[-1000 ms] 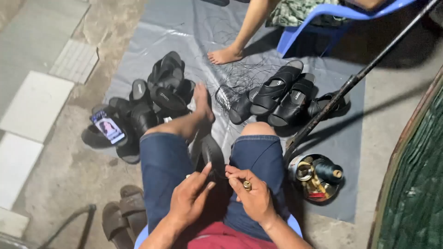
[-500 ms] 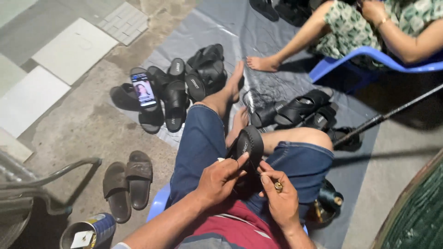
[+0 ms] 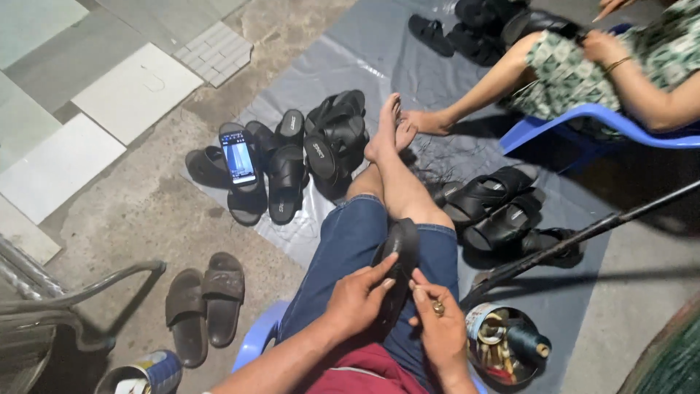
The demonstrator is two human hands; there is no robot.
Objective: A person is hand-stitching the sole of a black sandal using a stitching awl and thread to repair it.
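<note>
Sandal [image 3: 397, 252] lies on lap; left hand [image 3: 357, 299] clasps its edge, right hand [image 3: 437, 328] pinches at it, fingers closed. Risk, judged: sandal could slide off the knee, since only the edge is held.

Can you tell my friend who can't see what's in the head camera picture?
A seated person's two hands, left hand and right hand, hold a black sandal on their lap. More black sandals and a phone lie on a grey sheet.

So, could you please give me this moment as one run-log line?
left hand: holds black sandal on lap | right hand: fingers pinched at sandal edge | phone on sandals | thread tin beside
</note>
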